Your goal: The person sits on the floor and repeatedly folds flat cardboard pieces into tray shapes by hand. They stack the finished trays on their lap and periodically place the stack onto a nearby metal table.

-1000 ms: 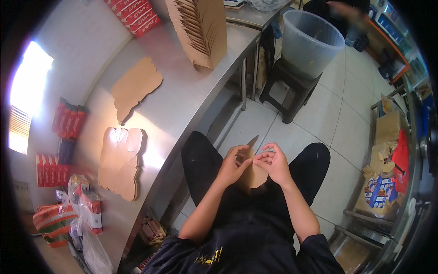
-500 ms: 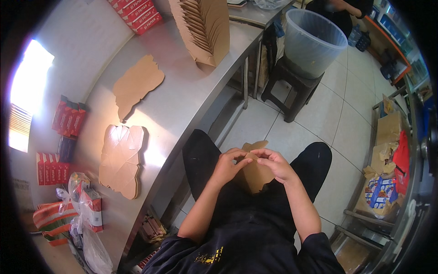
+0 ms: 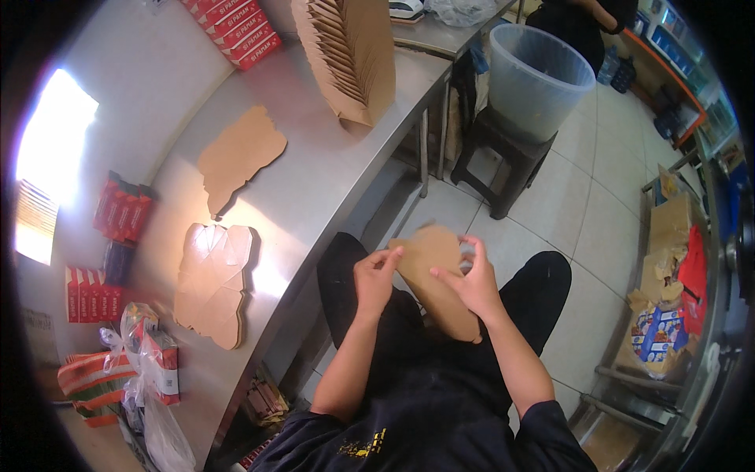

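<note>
Over my lap I hold a brown cardboard box blank (image 3: 429, 271), partly folded and tilted, with its rounded flap toward the floor ahead. My left hand (image 3: 373, 282) pinches its left corner between thumb and fingertips. On the other side my right hand (image 3: 477, 285) grips the edge, thumb on the face and fingers behind, slightly blurred. To my left on the steel table (image 3: 314, 169) lies a stack of flat cardboard blanks (image 3: 211, 287) with a glossy top. Beyond it is another pile of blanks (image 3: 244, 153). Farther off stands a tall nested row of folded cardboard boxes (image 3: 366, 59).
Red-and-white packs (image 3: 236, 31) and red boxes (image 3: 93, 295) line the wall. Plastic bags (image 3: 161, 425) hang by the table's near end. A translucent tub (image 3: 539, 82) sits on a dark stool (image 3: 507, 169). Another person (image 3: 586, 31) stands behind it. A rack (image 3: 668, 330) runs along the right.
Both hands have moved apart, and the cardboard blank has turned so its broad face shows. My left hand has shifted to its corner; the right now grips its right edge.
</note>
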A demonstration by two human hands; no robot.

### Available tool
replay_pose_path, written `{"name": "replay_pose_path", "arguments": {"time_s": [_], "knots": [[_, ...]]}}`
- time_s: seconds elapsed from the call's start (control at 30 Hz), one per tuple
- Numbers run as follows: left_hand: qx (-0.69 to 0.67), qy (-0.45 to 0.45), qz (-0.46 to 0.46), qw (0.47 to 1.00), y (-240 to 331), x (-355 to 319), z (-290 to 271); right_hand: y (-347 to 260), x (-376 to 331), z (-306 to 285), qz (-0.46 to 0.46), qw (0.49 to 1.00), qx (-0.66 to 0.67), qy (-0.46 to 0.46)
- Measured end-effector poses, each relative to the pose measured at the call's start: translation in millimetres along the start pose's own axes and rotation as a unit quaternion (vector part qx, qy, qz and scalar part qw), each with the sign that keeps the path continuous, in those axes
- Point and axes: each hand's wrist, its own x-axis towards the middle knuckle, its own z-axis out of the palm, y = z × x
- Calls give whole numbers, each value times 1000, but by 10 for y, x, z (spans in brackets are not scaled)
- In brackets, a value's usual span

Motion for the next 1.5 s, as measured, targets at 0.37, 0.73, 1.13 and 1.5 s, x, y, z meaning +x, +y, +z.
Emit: {"name": "replay_pose_path", "arguments": {"time_s": [0.37, 0.73, 1.13, 1.5], "knots": [[106, 54, 91, 989, -125, -50, 100, 354, -110, -241, 12, 992, -72, -99], [205, -229, 238, 921, 232, -261, 180, -59, 80, -391, -66, 976, -86, -190], [-43, -31, -85, 995, -131, -87, 9, 239, -115, -510, 114, 946, 163, -254], [-131, -138, -187, 964, -285, -61, 149, 610, 123, -402, -23, 998, 39, 48]]}}
